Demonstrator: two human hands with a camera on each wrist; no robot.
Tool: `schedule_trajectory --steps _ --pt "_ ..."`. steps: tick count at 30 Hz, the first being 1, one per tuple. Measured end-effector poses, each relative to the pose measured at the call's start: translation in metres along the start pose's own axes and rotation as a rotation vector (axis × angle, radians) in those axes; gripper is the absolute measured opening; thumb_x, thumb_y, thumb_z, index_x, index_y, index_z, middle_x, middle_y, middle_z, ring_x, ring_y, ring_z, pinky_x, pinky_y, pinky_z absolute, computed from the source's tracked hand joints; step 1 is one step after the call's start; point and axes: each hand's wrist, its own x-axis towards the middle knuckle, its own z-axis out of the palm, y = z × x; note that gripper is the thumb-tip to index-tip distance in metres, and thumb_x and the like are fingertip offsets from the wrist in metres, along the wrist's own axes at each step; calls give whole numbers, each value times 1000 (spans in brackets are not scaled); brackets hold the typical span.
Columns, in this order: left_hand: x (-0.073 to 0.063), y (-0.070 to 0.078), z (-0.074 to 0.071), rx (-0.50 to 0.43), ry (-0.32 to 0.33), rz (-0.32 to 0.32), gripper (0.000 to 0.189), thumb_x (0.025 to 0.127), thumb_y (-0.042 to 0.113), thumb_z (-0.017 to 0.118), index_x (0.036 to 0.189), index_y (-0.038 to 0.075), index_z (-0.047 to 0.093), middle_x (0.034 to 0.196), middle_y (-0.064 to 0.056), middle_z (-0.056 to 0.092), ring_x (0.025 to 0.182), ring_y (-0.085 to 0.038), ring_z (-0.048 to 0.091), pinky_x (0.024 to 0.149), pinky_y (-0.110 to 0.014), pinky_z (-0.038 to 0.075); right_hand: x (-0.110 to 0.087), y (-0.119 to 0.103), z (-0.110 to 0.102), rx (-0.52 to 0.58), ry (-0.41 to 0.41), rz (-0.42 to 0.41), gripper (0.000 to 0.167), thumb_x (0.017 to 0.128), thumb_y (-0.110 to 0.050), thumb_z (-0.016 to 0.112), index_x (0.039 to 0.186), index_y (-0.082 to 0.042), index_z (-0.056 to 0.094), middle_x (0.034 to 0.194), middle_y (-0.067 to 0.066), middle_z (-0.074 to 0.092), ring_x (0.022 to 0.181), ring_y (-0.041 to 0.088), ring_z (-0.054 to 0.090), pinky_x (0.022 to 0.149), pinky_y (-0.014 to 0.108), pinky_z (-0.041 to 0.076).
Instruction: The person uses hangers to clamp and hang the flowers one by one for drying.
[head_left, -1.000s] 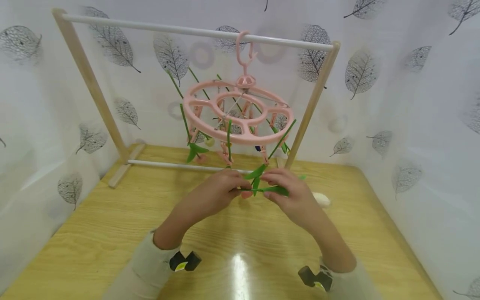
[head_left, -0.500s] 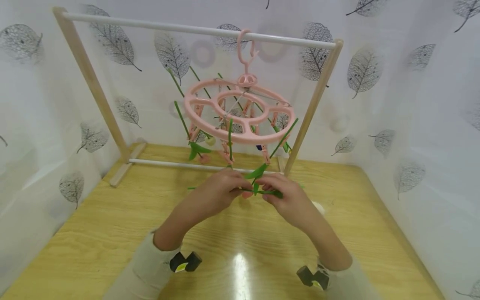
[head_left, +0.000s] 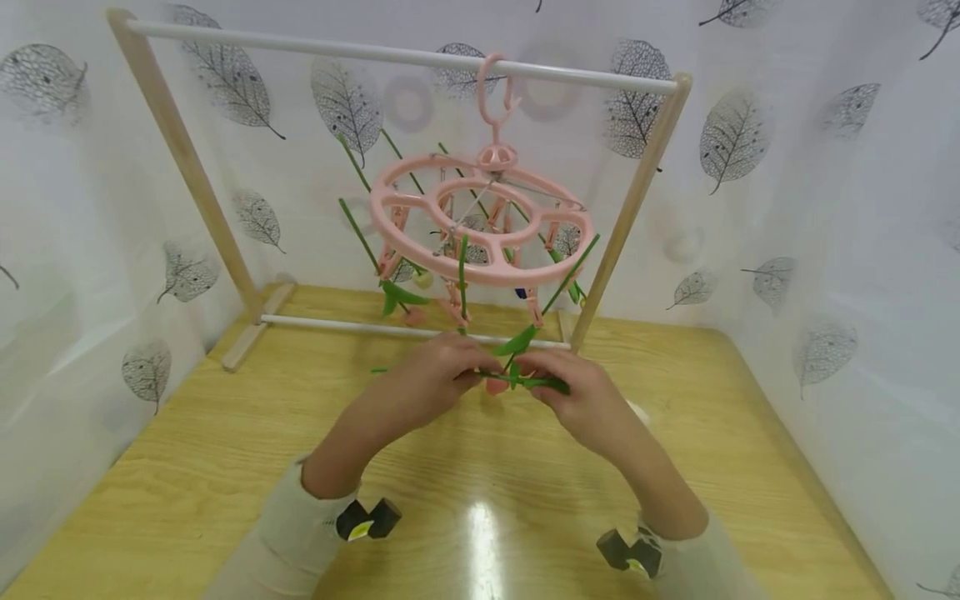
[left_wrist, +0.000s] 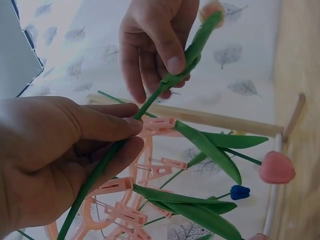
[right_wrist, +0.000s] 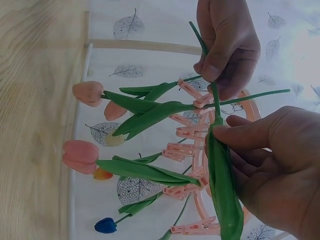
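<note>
Both hands hold one artificial tulip level in front of the pink clip hanger (head_left: 491,274). My left hand (head_left: 431,375) pinches its green stem (left_wrist: 152,102) between thumb and fingertips. My right hand (head_left: 573,387) grips it where the long green leaves (right_wrist: 225,185) join the stem. In the left wrist view, its pale flower head (left_wrist: 212,11) shows past the right hand, blurred. Just behind the hands, a pink tulip (left_wrist: 276,167) hangs head down from a clothespin (left_wrist: 159,125). A blue tulip (right_wrist: 105,225) and several others hang from more clips.
The hanger hooks over the white top bar (head_left: 360,56) of a stand with wooden posts (head_left: 187,171). A white lower rod (head_left: 337,325) crosses near the wooden tabletop (head_left: 420,500). Leaf-printed white curtain (head_left: 795,208) surrounds the back and sides.
My right fingers have closed in around the leaves and turned slightly. The stem's free end has come into sight left of my left hand, and the pale flower head has slipped mostly behind the right wrist.
</note>
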Motion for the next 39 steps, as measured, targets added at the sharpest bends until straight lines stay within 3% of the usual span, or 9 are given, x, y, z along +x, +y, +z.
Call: schedule_trajectory --steps 2,5,9,13,16,19,22,27,39 --pt "0 0 0 22 54 24 20 91 -2 71 109 6 76 105 -4 74 101 -19 68 86 -30 57 0 2 -1 8 9 8 42 86 7 74 125 -7 69 121 6 71 104 21 70 85 35 59" --pt "-2 2 -2 30 190 72 21 90 -3 72 109 5 76 104 -4 71 98 -19 63 84 -28 54 0 4 -4 43 11 30 43 86 8 72 126 -7 69 115 6 72 100 20 70 83 32 59" --pt "-5 11 -10 -77 339 165 20 89 -2 73 107 5 76 103 -3 71 95 -15 61 80 -23 52 -1 5 -13 179 -3 116 39 90 7 70 126 -8 69 115 7 72 100 18 70 83 27 59" --pt "-6 22 -12 -178 411 253 19 87 -5 74 104 4 75 100 -5 73 92 -14 66 77 -20 54 -5 2 -24 358 35 224 33 91 3 70 122 -7 70 118 10 71 101 16 70 83 26 60" --pt "-4 26 -11 -195 452 246 18 87 -5 74 103 2 75 98 -6 73 87 -14 67 74 -21 55 -6 -2 -28 456 88 255 32 90 2 72 122 -2 69 116 7 72 101 14 70 84 26 59" --pt "-3 24 -2 -228 442 159 18 91 -1 71 108 3 74 102 -6 73 89 -12 66 75 -20 56 -7 -7 -28 537 132 249 34 90 2 72 123 3 67 112 0 73 102 14 70 85 26 59" --pt "0 24 12 -294 387 39 26 96 3 66 122 5 69 113 -5 69 97 -13 66 84 -21 57 -7 -9 -24 641 161 224 33 90 5 69 122 3 67 110 -4 73 103 14 70 87 27 59" --pt "4 26 31 -431 330 -49 42 100 5 61 142 6 56 128 -12 60 114 -24 62 97 -27 55 -5 -11 -14 753 194 195 33 91 8 66 124 2 66 112 -2 70 105 13 67 88 28 59" --pt "9 24 42 -673 214 -174 57 103 7 55 156 22 38 141 -8 50 127 -23 54 103 -32 51 -3 -17 5 664 358 286 31 90 -1 74 120 2 67 109 2 72 104 18 70 88 31 59"
